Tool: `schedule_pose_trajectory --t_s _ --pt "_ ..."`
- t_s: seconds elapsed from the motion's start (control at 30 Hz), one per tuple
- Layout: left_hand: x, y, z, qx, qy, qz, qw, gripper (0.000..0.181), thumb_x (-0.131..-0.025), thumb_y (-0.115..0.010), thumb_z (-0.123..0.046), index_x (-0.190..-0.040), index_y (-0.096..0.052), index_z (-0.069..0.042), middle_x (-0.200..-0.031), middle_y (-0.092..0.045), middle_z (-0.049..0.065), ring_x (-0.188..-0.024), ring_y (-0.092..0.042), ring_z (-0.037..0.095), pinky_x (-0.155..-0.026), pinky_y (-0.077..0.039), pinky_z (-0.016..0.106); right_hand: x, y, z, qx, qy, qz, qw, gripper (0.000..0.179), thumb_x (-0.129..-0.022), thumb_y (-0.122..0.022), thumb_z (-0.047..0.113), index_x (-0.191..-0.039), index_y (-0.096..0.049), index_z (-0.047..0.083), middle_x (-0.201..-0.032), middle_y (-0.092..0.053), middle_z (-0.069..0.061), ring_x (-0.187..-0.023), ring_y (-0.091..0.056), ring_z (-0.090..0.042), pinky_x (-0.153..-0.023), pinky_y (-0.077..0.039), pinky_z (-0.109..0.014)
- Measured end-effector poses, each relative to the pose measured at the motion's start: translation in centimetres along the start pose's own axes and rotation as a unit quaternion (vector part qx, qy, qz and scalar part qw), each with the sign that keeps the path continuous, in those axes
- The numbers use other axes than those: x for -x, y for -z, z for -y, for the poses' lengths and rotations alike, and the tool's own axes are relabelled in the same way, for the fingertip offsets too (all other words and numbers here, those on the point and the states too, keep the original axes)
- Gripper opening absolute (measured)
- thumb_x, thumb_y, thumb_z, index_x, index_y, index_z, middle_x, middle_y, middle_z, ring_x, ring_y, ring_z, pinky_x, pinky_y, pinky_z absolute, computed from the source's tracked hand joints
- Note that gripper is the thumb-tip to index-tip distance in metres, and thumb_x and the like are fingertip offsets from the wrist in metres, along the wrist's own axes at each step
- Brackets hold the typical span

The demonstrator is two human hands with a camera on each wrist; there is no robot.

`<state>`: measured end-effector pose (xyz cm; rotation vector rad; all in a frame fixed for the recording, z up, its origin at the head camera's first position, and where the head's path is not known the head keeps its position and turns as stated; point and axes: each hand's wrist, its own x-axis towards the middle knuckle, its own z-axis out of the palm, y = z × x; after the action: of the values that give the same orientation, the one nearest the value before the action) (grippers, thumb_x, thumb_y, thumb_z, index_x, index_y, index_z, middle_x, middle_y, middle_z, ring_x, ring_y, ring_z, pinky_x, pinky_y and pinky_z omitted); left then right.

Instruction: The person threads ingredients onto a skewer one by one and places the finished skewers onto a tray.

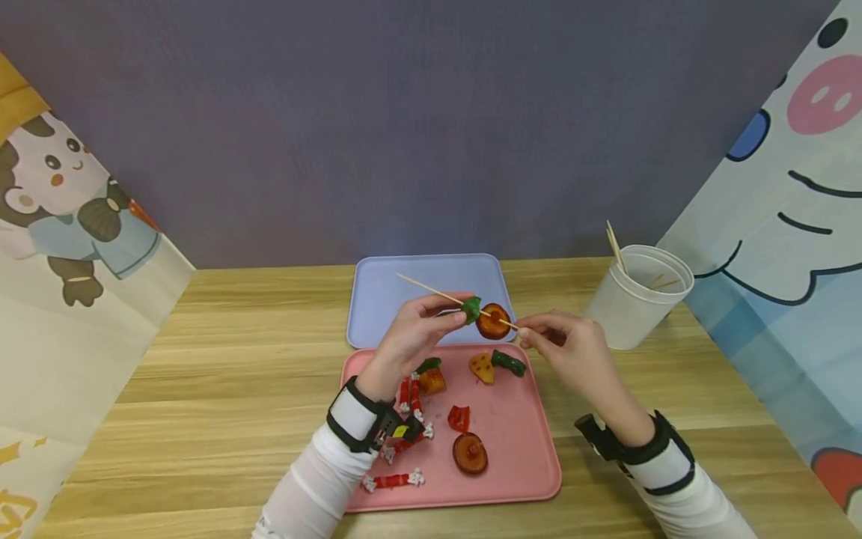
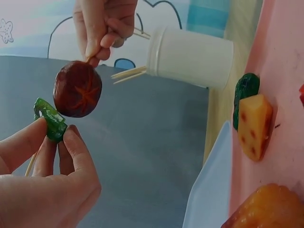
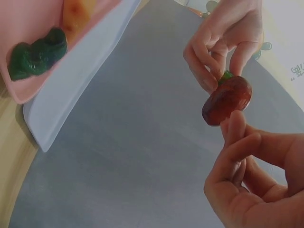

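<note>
A thin wooden skewer is held up over the trays, slanting down to the right. It runs through a brown shiitake mushroom cap with a star-shaped cut. Just left of the mushroom, my left hand pinches a glossy green pepper piece between thumb and fingertips, with the skewer showing beyond it. My right hand pinches the skewer's other end close to the mushroom. In the right wrist view, the mushroom hides most of the pepper piece.
Below lies a pink tray with another mushroom, a red piece, a spotted yellow wedge, a dark green piece and several red-and-white sticks. Behind is a blue tray; at right, a white cup holds skewers.
</note>
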<state>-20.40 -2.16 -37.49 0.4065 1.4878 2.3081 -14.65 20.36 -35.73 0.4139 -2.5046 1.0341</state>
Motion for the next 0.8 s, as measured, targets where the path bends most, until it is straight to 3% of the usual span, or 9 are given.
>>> schedule_pose_trajectory --t_s 0.27,0.47,0.6,0.7,0.77,0.8 --pt "-0.1 -0.4 0.5 0.000 -0.003 0.007 1.0000 0.034 -0.086 -0.058 0.002 -0.118 -0.055 0.010 -0.114 -0.063 0.005 -0.100 -0.058 0.020 -0.092 -0.047 0.030 0.0 -0.1 -0.2 -0.009 0.004 -0.015 0.9998 0.008 -0.078 -0.070 0.009 -0.086 -0.073 0.009 -0.070 -0.066 0.000 -0.061 -0.061 -0.010 -0.050 -0.049 -0.019" --pt "-0.1 -0.4 0.5 -0.007 -0.011 0.021 0.9997 0.035 -0.084 -0.059 0.003 -0.118 -0.056 0.009 -0.115 -0.062 0.006 -0.104 -0.056 0.022 -0.093 -0.046 0.032 0.0 -0.1 -0.3 -0.024 0.007 -0.019 0.9995 0.008 -0.079 -0.070 0.010 -0.086 -0.073 0.008 -0.070 -0.067 -0.001 -0.061 -0.061 -0.009 -0.051 -0.048 -0.015" --pt "-0.1 -0.1 0.8 -0.062 -0.010 0.023 0.9977 0.037 -0.082 -0.062 0.002 -0.119 -0.057 0.006 -0.119 -0.060 0.014 -0.105 -0.057 0.026 -0.092 -0.048 0.033 0.1 0.2 -0.7 -0.036 0.003 -0.027 0.9990 0.009 -0.080 -0.069 0.010 -0.087 -0.073 0.006 -0.073 -0.069 -0.005 -0.061 -0.062 -0.009 -0.051 -0.048 -0.013" --pt "-0.2 -0.1 1.1 -0.172 -0.016 0.016 0.9849 0.037 -0.080 -0.066 -0.002 -0.116 -0.061 0.002 -0.115 -0.062 0.018 -0.101 -0.060 0.027 -0.088 -0.051 0.035 0.2 0.5 -1.1 -0.037 -0.005 -0.035 0.9987 0.010 -0.080 -0.069 0.010 -0.088 -0.073 0.005 -0.076 -0.070 -0.008 -0.062 -0.063 -0.009 -0.052 -0.048 -0.012" --pt "-0.3 -0.2 1.3 -0.270 -0.018 0.013 0.9627 0.035 -0.078 -0.069 -0.006 -0.112 -0.064 -0.001 -0.111 -0.065 0.016 -0.097 -0.061 0.025 -0.085 -0.053 0.035 0.3 0.9 -1.5 -0.033 -0.009 -0.039 0.9987 0.011 -0.079 -0.069 0.009 -0.088 -0.073 0.004 -0.076 -0.070 -0.008 -0.062 -0.063 -0.009 -0.051 -0.048 -0.011" --pt "-0.4 -0.4 1.4 -0.323 -0.016 0.014 0.9463 0.034 -0.077 -0.070 -0.010 -0.111 -0.065 -0.003 -0.109 -0.066 0.014 -0.095 -0.062 0.024 -0.084 -0.053 0.035 0.4 1.0 -1.7 -0.031 -0.011 -0.040 0.9987 0.011 -0.079 -0.069 0.009 -0.088 -0.073 0.004 -0.076 -0.070 -0.009 -0.062 -0.063 -0.008 -0.052 -0.048 -0.011"
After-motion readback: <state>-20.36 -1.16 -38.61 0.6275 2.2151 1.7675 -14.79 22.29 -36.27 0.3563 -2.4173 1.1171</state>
